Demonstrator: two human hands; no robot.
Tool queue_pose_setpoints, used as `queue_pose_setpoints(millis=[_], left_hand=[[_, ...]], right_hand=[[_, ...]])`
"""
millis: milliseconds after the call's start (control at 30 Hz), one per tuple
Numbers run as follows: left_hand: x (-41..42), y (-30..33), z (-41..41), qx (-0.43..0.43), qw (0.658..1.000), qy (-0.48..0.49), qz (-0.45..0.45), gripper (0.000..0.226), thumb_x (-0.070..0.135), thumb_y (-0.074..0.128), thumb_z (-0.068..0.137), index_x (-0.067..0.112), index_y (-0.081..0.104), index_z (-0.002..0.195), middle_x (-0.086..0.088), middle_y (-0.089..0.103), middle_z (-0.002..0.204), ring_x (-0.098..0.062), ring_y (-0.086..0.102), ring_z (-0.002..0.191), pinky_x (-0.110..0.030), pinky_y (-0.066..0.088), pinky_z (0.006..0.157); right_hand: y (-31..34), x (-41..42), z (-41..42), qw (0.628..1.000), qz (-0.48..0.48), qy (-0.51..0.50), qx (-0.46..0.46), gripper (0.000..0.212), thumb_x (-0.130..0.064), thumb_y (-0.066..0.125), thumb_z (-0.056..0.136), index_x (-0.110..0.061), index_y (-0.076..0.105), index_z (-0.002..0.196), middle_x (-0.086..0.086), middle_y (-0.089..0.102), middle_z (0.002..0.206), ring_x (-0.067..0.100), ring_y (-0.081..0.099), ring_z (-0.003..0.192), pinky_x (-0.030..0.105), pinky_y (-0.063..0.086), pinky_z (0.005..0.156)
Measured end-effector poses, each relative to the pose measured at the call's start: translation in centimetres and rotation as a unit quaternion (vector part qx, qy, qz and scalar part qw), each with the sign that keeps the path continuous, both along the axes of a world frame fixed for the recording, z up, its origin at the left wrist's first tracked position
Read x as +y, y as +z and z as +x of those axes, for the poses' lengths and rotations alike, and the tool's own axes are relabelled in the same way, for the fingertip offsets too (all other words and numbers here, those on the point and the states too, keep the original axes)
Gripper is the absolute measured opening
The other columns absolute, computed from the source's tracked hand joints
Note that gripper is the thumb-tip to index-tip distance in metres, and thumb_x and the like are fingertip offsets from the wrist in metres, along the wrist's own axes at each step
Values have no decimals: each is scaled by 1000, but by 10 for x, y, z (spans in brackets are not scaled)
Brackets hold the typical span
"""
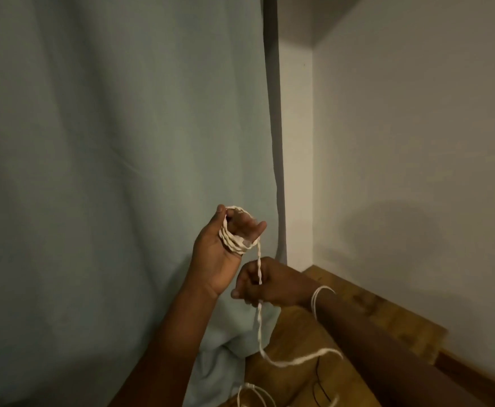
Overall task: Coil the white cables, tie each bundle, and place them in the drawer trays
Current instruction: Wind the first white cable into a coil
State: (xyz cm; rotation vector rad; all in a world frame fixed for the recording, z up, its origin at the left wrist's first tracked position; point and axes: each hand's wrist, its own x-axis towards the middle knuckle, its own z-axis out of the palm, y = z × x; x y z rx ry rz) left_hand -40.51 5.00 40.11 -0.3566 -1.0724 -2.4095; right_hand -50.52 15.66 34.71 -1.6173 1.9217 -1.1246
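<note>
A white twisted cable is wound in several loops [234,240] around the fingers of my left hand [220,254], which is raised palm toward me with the thumb up. From the coil the free strand [259,289] drops through my right hand [265,287], which pinches it just below. The tail [299,359] curves down and to the right over the wooden surface. Another white cable bundle [252,392] lies at the bottom edge, partly cut off. No drawer or tray is in view.
A pale green curtain [108,171] hangs behind my hands and pools on the wooden surface [387,312]. White walls [416,142] meet in the corner at the right. A thin white band [318,298] circles my right wrist. A thin dark wire [318,380] lies on the wood.
</note>
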Motion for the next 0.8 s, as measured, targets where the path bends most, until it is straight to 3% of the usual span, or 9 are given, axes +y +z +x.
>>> queue_pose_setpoints(millis=[100,200,267,367,400,467,533,600,800], left_hand=[[-5,-4,-6,-24,993,68,-99,24,25,37,102,11,53,89,-18,64,129,-29,62,120,-46,44,105],[-18,-14,-9,-96,909,257,-315,22,20,42,103,5,57,95,-7,67,119,-12,65,106,-27,47,92],[-26,-26,-11,-130,817,309,-469,22,22,44,102,8,54,117,0,63,123,-4,60,104,-18,47,93],[-35,-48,-16,-158,752,270,-580,14,16,46,102,6,47,112,-20,55,133,-26,52,129,-39,38,112],[-31,-50,-14,-184,758,255,-572,21,15,47,101,-1,48,114,-24,55,130,-34,50,129,-43,37,112],[-23,-48,-8,-221,822,188,-491,29,20,44,103,-2,51,120,-15,66,115,-34,54,126,-39,41,108],[-15,-42,-1,-173,899,66,-398,27,25,40,103,1,53,100,-13,66,73,-36,69,101,-37,49,95],[-13,-36,5,-125,943,-11,-309,25,23,45,98,1,54,93,-10,48,49,-35,69,69,-46,48,100],[-15,-30,17,-98,946,-133,-280,25,25,68,90,3,62,79,1,41,38,-22,59,48,-59,40,107]], right_hand=[[0,-3,11,989,149,9,7,37,-27,75,87,-4,62,113,15,74,92,27,72,83,45,58,85],[6,9,15,949,304,70,36,34,-10,62,95,-4,53,127,18,70,103,27,71,84,40,57,88],[20,18,14,958,271,58,72,26,-11,59,95,-7,60,120,20,68,103,23,65,80,40,57,84],[58,34,12,972,153,36,178,14,-22,61,92,-17,70,101,12,71,99,27,66,82,42,58,81],[72,39,8,972,116,16,202,14,-23,62,94,-15,72,98,7,72,95,25,67,83,38,58,80],[96,48,-4,973,34,-36,226,15,-24,65,94,-13,76,94,-2,73,87,12,68,80,25,56,75],[107,52,-20,969,-42,-72,233,16,-28,71,90,-13,77,92,-6,73,84,6,68,77,18,53,73],[100,51,-32,978,-102,-72,165,17,-25,76,85,-9,77,92,-2,75,82,9,69,76,21,56,75],[51,36,-46,975,-209,-71,15,10,-13,80,80,-8,73,86,6,72,80,18,67,75,29,57,75]])
